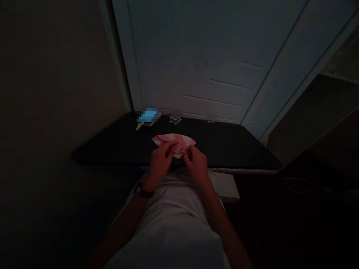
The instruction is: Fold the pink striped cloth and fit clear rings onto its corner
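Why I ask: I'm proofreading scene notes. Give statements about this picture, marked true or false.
1. The left hand and right hand hold a pink-and-white striped cloth. True.
2. A dark-strapped wristwatch is on the right wrist. False: it is on the left.
3. A bright blue rectangular screen sits back left on the black tabletop. True.
4. Small, shiny, glassy objects lie on the cloth's near side. False: they are behind it.

left hand (160, 160) and right hand (198, 161) pinching
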`<state>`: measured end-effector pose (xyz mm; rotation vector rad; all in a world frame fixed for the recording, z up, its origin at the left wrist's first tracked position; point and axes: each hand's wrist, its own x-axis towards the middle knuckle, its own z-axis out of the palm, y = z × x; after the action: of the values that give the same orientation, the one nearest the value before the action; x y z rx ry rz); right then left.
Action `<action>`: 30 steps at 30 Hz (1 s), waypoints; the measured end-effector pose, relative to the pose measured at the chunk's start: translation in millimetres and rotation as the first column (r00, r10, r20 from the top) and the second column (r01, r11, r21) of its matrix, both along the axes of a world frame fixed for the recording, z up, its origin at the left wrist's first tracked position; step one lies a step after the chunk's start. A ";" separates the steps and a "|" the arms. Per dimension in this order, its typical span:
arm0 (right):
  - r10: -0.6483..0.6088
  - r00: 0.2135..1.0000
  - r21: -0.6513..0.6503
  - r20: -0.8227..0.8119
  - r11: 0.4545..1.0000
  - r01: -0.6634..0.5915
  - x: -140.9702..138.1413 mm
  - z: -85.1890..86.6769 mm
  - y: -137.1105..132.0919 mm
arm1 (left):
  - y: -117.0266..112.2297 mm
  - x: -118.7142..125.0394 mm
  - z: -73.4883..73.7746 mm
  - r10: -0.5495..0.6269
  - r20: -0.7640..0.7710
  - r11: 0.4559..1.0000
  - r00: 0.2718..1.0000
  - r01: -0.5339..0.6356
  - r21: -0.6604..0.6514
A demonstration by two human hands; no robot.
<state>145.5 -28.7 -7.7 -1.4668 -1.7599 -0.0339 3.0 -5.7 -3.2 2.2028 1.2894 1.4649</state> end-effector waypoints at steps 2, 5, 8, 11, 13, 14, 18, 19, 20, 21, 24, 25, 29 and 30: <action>0.005 1.000 -0.005 -0.003 1.000 -0.005 0.1 0.2 -0.4 | -0.4 0.0 0.3 -0.005 0.002 1.000 1.000 0.005 -0.001; 0.010 1.000 -0.008 -0.003 1.000 -0.010 0.0 0.8 -1.1 | -1.1 0.1 1.2 -0.002 0.000 1.000 1.000 0.002 -0.001; 0.008 1.000 0.001 0.002 1.000 -0.008 -0.1 1.2 -1.6 | -1.8 0.4 2.1 0.014 -0.002 1.000 1.000 -0.014 0.004; 0.009 1.000 0.000 0.002 1.000 -0.009 -0.1 1.5 -1.6 | -2.3 0.5 2.8 0.002 0.001 1.000 1.000 -0.002 -0.001; 0.011 1.000 -0.012 -0.002 1.000 -0.011 0.0 1.7 -1.5 | -2.4 0.4 2.9 -0.010 0.002 1.000 1.000 0.010 -0.008; 0.010 1.000 -0.016 -0.002 1.000 -0.010 0.0 1.8 -1.5 | -2.3 0.3 2.8 -0.011 0.003 1.000 1.000 0.011 -0.009; 0.008 1.000 -0.009 -0.001 1.000 -0.008 0.1 2.0 -1.9 | -1.1 -0.2 1.3 -0.011 0.002 1.000 1.000 0.011 -0.014; 0.012 1.000 -0.004 -0.002 1.000 -0.012 0.0 1.9 -2.0 | -0.8 -0.3 0.9 -0.006 0.000 1.000 1.000 0.006 -0.014; 0.014 1.000 0.000 -0.003 1.000 -0.014 -0.1 1.8 -2.0 | -0.5 -0.4 0.5 -0.003 -0.003 1.000 1.000 0.003 -0.014; 0.015 1.000 0.002 -0.004 1.000 -0.015 -0.2 1.7 -2.1 | -0.3 -0.5 0.3 -0.002 -0.005 1.000 1.000 0.002 -0.013; 0.012 1.000 0.002 -0.001 1.000 -0.012 -0.5 1.4 -2.0 | -0.5 -0.6 0.3 -0.003 -0.003 1.000 1.000 0.003 -0.008; 0.012 1.000 0.000 0.000 1.000 -0.012 -0.6 1.4 -2.0 | -0.7 -0.6 0.5 -0.003 -0.003 1.000 1.000 0.003 -0.008; 0.012 1.000 -0.008 0.006 1.000 -0.012 -0.3 1.6 -2.2 | -1.1 -0.5 0.5 0.009 -0.007 1.000 1.000 -0.009 -0.011; 0.012 1.000 -0.009 0.008 1.000 -0.012 -0.2 1.6 -2.2 | -1.0 -0.5 0.4 0.007 -0.010 1.000 1.000 -0.008 -0.007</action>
<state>145.3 -30.9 -6.1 -1.4642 -1.7775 -0.0265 2.5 -6.7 -2.8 2.2061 1.3056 1.4509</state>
